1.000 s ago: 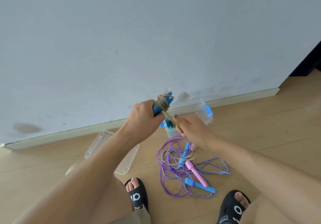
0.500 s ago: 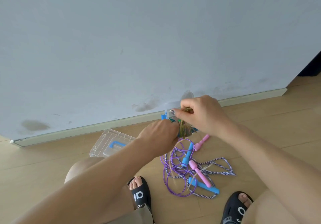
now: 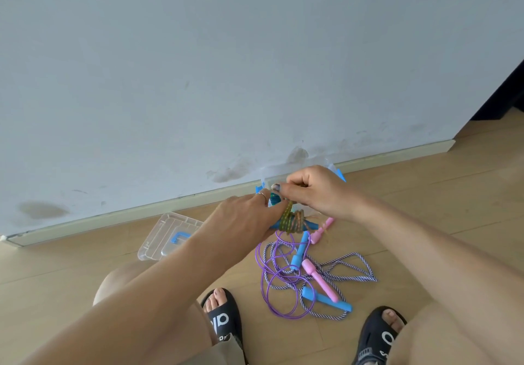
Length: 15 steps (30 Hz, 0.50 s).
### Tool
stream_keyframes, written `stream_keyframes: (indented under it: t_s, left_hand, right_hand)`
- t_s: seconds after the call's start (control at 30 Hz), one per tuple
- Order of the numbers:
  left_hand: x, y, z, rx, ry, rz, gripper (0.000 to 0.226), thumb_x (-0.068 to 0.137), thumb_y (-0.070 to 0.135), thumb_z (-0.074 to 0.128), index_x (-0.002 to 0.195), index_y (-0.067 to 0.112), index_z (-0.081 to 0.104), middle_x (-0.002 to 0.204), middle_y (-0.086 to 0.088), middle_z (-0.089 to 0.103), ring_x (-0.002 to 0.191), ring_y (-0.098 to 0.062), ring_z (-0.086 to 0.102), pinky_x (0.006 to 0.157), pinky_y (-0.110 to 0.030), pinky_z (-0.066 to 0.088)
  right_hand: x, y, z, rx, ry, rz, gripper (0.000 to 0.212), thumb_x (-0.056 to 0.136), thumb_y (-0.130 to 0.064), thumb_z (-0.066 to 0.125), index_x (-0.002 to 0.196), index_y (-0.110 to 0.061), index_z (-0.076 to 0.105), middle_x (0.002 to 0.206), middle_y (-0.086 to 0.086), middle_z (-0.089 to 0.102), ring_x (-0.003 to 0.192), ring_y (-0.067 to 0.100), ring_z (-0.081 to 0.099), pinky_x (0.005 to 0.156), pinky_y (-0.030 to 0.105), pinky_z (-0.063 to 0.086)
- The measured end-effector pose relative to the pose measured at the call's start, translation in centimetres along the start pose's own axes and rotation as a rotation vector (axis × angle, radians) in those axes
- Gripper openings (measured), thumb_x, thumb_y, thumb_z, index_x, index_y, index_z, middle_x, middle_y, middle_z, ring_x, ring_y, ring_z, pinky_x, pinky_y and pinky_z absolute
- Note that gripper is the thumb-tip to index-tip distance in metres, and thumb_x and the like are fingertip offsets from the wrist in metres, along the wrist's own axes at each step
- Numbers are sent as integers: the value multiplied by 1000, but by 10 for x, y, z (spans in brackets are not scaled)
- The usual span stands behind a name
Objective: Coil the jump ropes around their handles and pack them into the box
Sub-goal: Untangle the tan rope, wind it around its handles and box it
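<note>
1. The left hand [image 3: 243,218] reaches forward with its back turned up, fingers wrapped round the blue handles [image 3: 307,225] of a jump rope. The multicoloured rope [image 3: 292,220] is coiled around them.
2. The right hand [image 3: 312,191] hovers just above, fingers curled, thumb and forefinger pinching the end of that rope.
3. The bundle hangs in front of the clear box [image 3: 337,170], which stands against the skirting board [image 3: 397,153] and is mostly hidden by the hands.
4. The clear lid [image 3: 167,237] lies left, apart from the box.
5. A purple rope [image 3: 279,276], a striped rope [image 3: 357,268] and pink [image 3: 319,279] and blue [image 3: 327,299] handles lie tangled on the wooden floor [image 3: 425,208] between two black sandals [image 3: 222,316].
</note>
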<state>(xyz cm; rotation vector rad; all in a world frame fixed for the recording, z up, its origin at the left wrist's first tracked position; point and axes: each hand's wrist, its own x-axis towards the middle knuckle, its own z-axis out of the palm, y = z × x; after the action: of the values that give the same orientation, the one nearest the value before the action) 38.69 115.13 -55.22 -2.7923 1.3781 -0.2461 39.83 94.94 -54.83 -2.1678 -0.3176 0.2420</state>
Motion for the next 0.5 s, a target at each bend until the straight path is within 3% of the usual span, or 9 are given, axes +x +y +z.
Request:
stream_keyframes:
  t_s: [0.07, 0.17, 0.3, 0.33, 0.4, 0.43, 0.5]
  left_hand:
    - [-4, 1, 0, 23, -24, -33, 35, 98, 37, 54, 122, 25, 31, 93, -3, 56, 66, -27, 60, 50, -32, 35]
    - [-7, -4, -3, -110, 69, 26, 36, 91, 23, 67, 105, 21, 34, 72, -1, 49, 50, -27, 48, 41, -33, 36]
    - [-5, -12, -7, -262, 102, 24, 28, 95, 24, 61, 112, 18, 40, 78, 1, 53, 61, -28, 49, 50, -38, 40]
    - [-5, -12, -9, -346, 93, 2, 23, 97, 29, 56, 112, 19, 41, 81, 3, 54, 64, -25, 49, 53, -37, 39]
    - [-4, -9, -12, -459, 93, -62, 16, 96, 34, 48, 103, 22, 41, 76, 10, 48, 63, -20, 43, 55, -33, 33]
    - [-3, -9, -12, -483, 95, -110, 14, 96, 33, 48, 97, 23, 39, 72, 11, 44, 61, -19, 40, 54, -31, 29]
    - [1, -15, -9, -531, 103, -245, 17, 96, 26, 53, 92, 22, 37, 67, 10, 41, 57, -16, 39, 51, -27, 28]
  right_hand:
    - [0, -1, 2, 26, -8, 14, 61, 96, -43, 60, 64, 4, 38, 59, 4, 26, 51, 11, 23, 48, 23, 20]
    - [2, -5, 2, 108, 3, 44, 62, 98, -40, 58, 67, 11, 40, 60, 8, 30, 45, 9, 25, 46, 20, 23]
    - [9, 4, 16, 279, -48, 150, 73, 79, -56, 64, 76, 16, 50, 65, 10, 41, 59, 21, 38, 55, 30, 32]
    - [11, 10, 19, 290, -72, 199, 66, 76, -49, 66, 81, 15, 56, 69, 9, 50, 62, 19, 47, 58, 28, 38]
    - [6, 15, 29, 250, -84, 274, 19, 86, -16, 60, 78, 1, 63, 61, -8, 59, 54, 5, 52, 56, 16, 41]
    - [2, 11, 34, 250, -78, 323, 26, 92, -6, 51, 66, -8, 55, 48, -14, 51, 44, 2, 43, 48, 12, 36]
    - [-6, 4, 49, 214, -5, 344, 47, 102, -15, 39, 55, -12, 38, 35, -9, 34, 36, 6, 29, 41, 16, 28]
